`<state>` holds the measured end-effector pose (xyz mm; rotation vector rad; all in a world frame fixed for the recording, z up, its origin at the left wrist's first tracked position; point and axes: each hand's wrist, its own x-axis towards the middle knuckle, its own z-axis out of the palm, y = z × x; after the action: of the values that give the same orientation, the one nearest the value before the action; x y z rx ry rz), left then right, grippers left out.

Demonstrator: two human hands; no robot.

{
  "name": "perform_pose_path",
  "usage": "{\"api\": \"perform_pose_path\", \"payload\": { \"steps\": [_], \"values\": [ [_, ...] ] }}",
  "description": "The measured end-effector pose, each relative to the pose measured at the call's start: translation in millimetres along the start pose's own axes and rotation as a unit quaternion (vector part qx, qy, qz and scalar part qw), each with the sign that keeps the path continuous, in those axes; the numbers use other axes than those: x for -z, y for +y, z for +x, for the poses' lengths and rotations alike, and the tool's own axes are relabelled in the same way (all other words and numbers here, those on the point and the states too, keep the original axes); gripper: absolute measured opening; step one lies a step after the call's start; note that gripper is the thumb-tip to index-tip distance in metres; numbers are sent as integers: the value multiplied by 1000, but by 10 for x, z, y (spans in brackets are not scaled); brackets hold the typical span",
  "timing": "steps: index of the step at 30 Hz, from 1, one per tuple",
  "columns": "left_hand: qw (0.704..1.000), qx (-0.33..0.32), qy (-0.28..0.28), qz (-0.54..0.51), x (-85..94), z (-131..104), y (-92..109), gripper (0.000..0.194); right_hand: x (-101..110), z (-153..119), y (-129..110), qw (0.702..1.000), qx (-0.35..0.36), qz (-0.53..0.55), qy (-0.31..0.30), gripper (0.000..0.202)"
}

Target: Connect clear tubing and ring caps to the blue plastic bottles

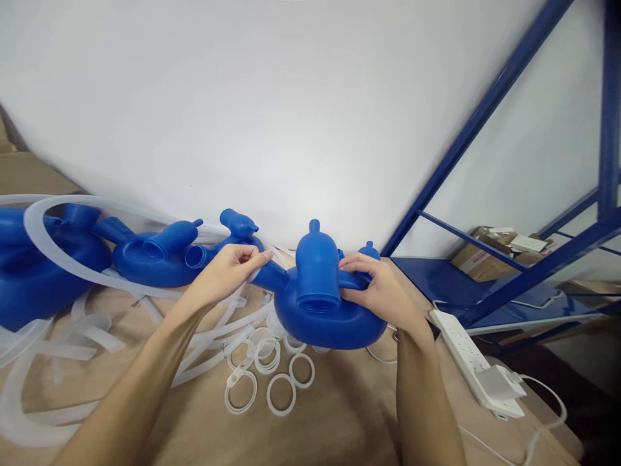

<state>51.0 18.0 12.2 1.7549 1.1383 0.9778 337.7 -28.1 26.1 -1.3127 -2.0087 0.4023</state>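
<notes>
Head view shows your right hand (383, 288) grasping the blue vessel (330, 331) near the tabletop's (339, 424) back edge, apparently steadying it for your left hand (226, 272), fingers pinched closed at its spout (274, 278), contents indeterminable.

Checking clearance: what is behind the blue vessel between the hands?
Behind the blue vessel, a blue domed tip shows past the right hand, with the white wall beyond. Whatever sits lower is hidden by vessel and hand.

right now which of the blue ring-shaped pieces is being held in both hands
The frontmost one, right of centre: left hand at its spout, right hand gripping it; neither holds the others.
</notes>
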Motion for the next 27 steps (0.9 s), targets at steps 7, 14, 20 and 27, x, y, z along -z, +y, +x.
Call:
{"api": "perform_pose_path", "payload": {
  "steps": [7, 14, 20, 27],
  "values": [
    [1000, -18, 8, -10, -28, -39, 19, 53, -38, -44, -6, 999, 7, -21, 45, 12],
    [994, 40, 5, -102, -44, 56, -53, 52, -77, -80, -178, 999, -28, -29, -1, 16],
    [995, 31, -39, -91, 0, 100, -96, 51, -97, -123, -250, 995, -48, -84, 16, 14],
    [999, 15, -52, 7, 66, -10, -47, 50, -75, -140, -238, 993, -46, -103, 42, 10]
  ]
}}
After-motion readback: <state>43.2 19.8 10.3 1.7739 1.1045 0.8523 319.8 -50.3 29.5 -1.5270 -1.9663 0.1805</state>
